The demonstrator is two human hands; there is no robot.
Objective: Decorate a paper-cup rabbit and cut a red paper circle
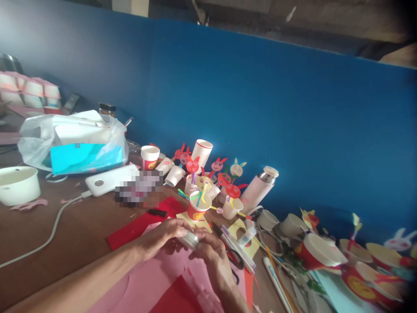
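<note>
A small whitish, glossy, rounded piece [188, 239] is held between my two hands above the pink paper [146, 278]; its kind is unclear. My left hand [169, 234] pinches its left end with closed fingers. On its right side my right hand [211, 250] grips it, fingers curled and partly hidden. Under my right wrist lie scissors [235, 258] with dark handles. Just beyond my hands stands a red-and-white paper cup [199, 206] with a yellow paper animal head [204, 184] rising from it. A red paper sheet [130, 230] lies left of my fingers.
Several paper cups with rabbit-like heads stand along the blue partition [260, 108]. A pink thermos [260, 187] leans behind them. White pens [237, 248] lie to the right, and more cups [321, 252] crowd the far right. At left are a plastic bag [32, 139] and a power bank [112, 180] with its cable.
</note>
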